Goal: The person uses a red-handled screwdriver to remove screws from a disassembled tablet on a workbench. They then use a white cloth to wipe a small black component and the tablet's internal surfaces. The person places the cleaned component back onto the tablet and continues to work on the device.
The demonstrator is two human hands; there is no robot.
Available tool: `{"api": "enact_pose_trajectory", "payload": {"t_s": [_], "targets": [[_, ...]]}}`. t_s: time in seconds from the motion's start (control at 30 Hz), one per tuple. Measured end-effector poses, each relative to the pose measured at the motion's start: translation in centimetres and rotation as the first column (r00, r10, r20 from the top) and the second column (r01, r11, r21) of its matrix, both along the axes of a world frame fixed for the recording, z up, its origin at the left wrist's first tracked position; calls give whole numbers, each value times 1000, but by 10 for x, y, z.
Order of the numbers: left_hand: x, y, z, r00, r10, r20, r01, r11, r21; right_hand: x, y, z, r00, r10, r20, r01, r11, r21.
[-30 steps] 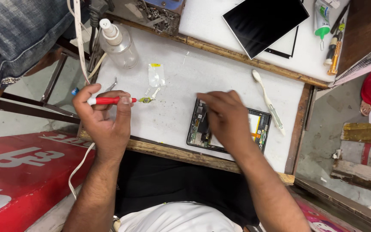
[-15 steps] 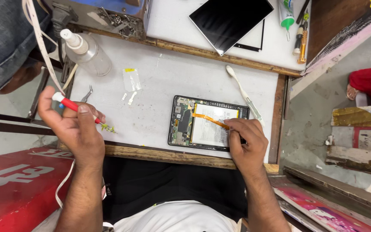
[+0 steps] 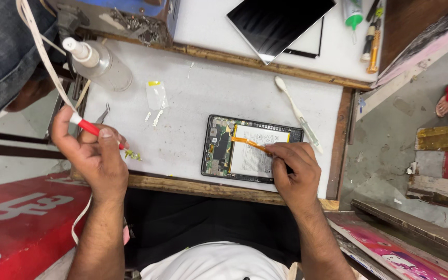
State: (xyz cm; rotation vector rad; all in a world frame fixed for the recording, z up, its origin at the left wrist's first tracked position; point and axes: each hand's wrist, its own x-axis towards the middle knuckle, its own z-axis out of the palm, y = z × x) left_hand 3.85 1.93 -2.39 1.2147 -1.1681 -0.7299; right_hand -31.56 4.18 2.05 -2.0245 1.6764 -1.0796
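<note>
An opened tablet (image 3: 219, 145) lies on the white worktop (image 3: 193, 98), its circuit board and white battery (image 3: 252, 155) exposed. My right hand (image 3: 294, 171) rests on its right end, fingertips pinching an orange flex strip (image 3: 247, 142) that crosses the battery. At the left edge of the worktop my left hand (image 3: 97, 158) grips a red-handled corded tool (image 3: 102, 134), its tip pointing right with a bit of greenish residue on it. The tool's white cord (image 3: 42, 46) runs up and away.
A clear squeeze bottle (image 3: 102, 62) lies at the back left. Tweezers (image 3: 102, 113) and a small plastic bag (image 3: 157, 95) lie nearby. A white brush (image 3: 296, 111) lies beside the tablet. A black screen panel (image 3: 278, 23) and pens (image 3: 372, 36) sit behind. Another person's denim leg (image 3: 1, 52) is far left.
My right hand slid off the tablet's middle to its right end and took hold of the orange strip. My left hand drew the red tool back toward the worktop's left edge.
</note>
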Motion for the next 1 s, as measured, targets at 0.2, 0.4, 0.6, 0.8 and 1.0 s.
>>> {"api": "enact_pose_trajectory", "payload": {"t_s": [0.2,0.4,0.6,0.8,1.0], "targets": [[0,-2,-1,995,9,97,-7,1000,-23,0,0,-3,999,15,-39,-14,1000,23],[1,-5,3,967,-46,252,51,999,-10,2,-1,-5,997,43,-71,-42,999,21],[-3,-6,7,914,-46,403,62,998,-29,4,-2,0,994,46,-103,-43,999,32],[-19,-15,19,745,-281,605,198,959,202,10,2,6,993,88,-76,-84,995,51],[-35,-22,34,573,-225,788,105,974,202,32,5,-7,532,116,839,-410,902,135]]}}
